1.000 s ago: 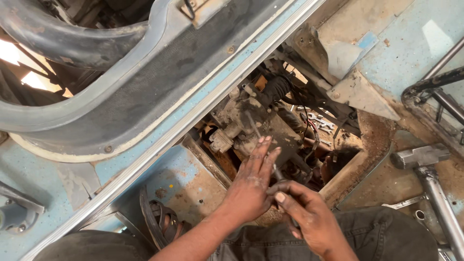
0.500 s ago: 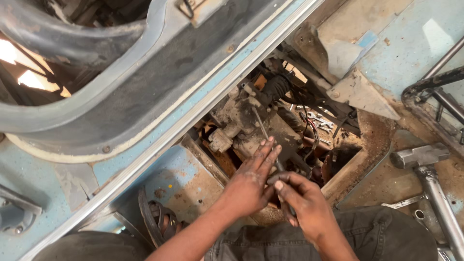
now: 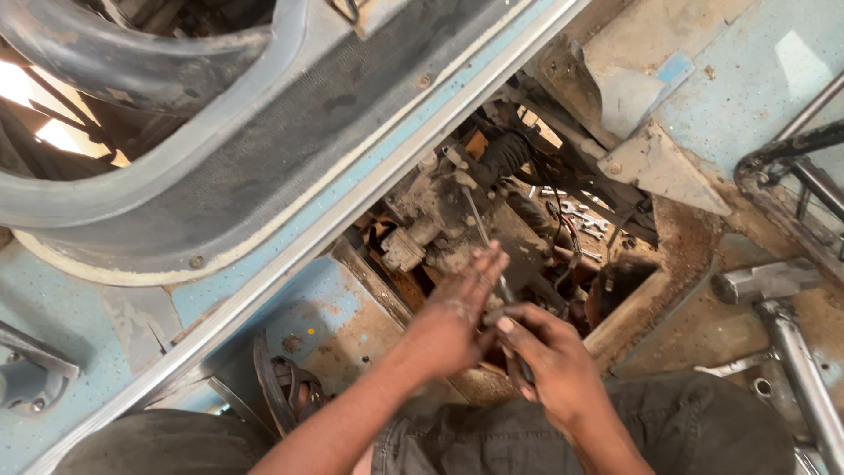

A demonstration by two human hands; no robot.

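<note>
My right hand [image 3: 549, 361] is closed around the lower end of a long thin metal tool [image 3: 479, 224], perhaps a screwdriver. Its shaft slants up and left into a greasy, rusty mechanical assembly [image 3: 431, 220] inside a floor opening. My left hand [image 3: 457, 317] lies flat beside the shaft with straight fingers, fingertips pointing at the assembly. Whether the palm touches the tool I cannot tell. A black rubber boot [image 3: 505, 154] sits just above the tool's tip.
A shiny metal rail [image 3: 352, 207] runs diagonally past the opening's left side. A sandal [image 3: 281, 391] lies on the worn blue floor. A grey metal bar with a blocky head [image 3: 774, 290] lies at right. Spanners [image 3: 580, 215] show deep in the opening.
My right hand has slid up a little, closer to my left hand. More of the tool's shaft now shows above my left fingertips.
</note>
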